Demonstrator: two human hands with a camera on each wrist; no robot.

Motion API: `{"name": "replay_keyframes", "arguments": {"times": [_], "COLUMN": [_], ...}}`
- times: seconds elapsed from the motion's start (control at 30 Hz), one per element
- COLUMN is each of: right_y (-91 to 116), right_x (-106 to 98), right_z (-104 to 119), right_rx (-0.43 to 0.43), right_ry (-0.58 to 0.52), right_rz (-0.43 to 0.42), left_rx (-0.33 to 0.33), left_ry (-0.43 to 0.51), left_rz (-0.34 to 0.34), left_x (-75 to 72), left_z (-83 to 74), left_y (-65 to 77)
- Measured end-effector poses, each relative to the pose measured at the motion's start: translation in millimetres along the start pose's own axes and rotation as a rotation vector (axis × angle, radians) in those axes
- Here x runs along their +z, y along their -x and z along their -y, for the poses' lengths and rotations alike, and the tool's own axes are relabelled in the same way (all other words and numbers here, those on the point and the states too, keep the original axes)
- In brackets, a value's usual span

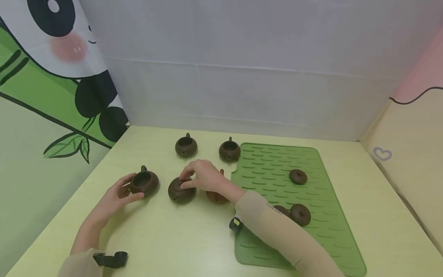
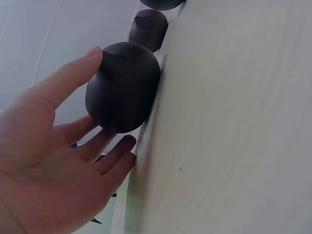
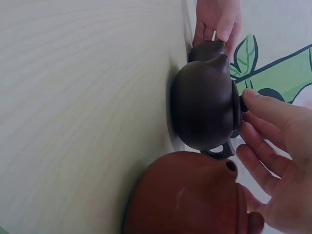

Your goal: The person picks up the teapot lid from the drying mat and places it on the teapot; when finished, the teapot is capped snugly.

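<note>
At the left of the table, my left hand [image 1: 111, 197] holds a lidless dark brown teapot [image 1: 150, 188]. Its thumb touches the pot by the spout and the fingers curve round the far side, as the left wrist view shows. To the right sits a second dark teapot [image 1: 180, 197] with its lid [image 1: 177, 185] on top. My right hand [image 1: 204, 175] pinches the knob of that lid between thumb and fingers. Beside it stands a reddish-brown teapot [image 3: 180, 195] that wears its lid; my right forearm partly covers it in the head view.
Two lidless dark teapots, one [image 1: 186, 148] left and one [image 1: 230, 151] right, stand farther back. A green ribbed mat [image 1: 270, 161] lies at right. On it rest dark lids: one [image 1: 298, 176] farther back, another [image 1: 300, 214] nearer, and a third [image 1: 281, 210] partly behind my right sleeve.
</note>
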State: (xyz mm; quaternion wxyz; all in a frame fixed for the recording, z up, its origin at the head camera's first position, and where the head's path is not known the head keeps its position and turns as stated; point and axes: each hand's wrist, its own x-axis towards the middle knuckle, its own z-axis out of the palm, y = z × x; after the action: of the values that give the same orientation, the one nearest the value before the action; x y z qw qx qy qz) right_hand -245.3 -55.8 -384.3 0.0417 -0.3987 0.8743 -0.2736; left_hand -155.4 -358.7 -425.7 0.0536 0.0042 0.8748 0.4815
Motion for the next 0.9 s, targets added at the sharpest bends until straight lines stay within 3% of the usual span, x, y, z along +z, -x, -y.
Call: {"name": "replay_keyframes", "arguments": {"times": [0.23,0.43,0.73,0.9], "right_y": [5.7,16.8,52.8,78.4], "right_x": [-20.1,-46.4,-90.5,-110.9], "right_z": [2.9,-0.9,-22.0,-42.4], "right_rx": [-0.015,-0.005,0.033,0.05], "right_ry": [-0.076,-0.055,-0.155,-0.14], "right_rz": [-0.018,-0.103,-0.269,-0.334], "left_rx": [0.003,-0.002,0.005,0.008], "left_ry": [-0.01,-0.002,0.015,0.013], "left_rz": [0.01,0.014,0.013,0.012], "left_x": [-1.2,-1.8,-1.0,1.1], "left_z": [-3.8,-2.6,-1.8,-0.1], "left_y": [1.2,1.6,2.0,0.6]}}
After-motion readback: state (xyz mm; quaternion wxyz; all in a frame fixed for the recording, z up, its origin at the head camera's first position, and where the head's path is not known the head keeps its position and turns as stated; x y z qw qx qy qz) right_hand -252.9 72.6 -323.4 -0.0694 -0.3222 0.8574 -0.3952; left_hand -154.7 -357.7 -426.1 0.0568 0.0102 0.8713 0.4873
